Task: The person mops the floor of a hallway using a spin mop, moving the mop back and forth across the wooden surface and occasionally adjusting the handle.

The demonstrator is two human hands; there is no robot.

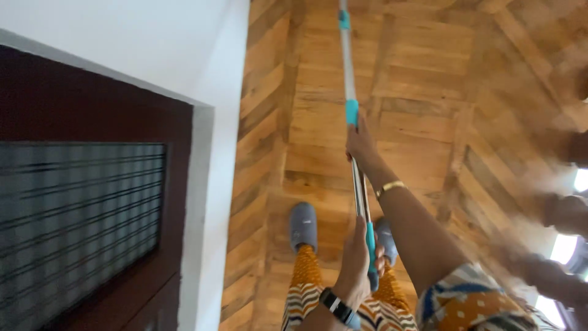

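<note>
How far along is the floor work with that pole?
Done: cannot tell; the wooden floor shows no clear cleaned or wet patch, and the picture is blurred. In hand: both hands grip the pole, right hand higher up, left hand near the teal end, above the slippers. Left: unclear; the pole's head is out of view.

Your right hand (360, 142) is stretched forward, fingers closed; your left hand (358, 257) sits nearer your body, seemingly clenched too.
</note>
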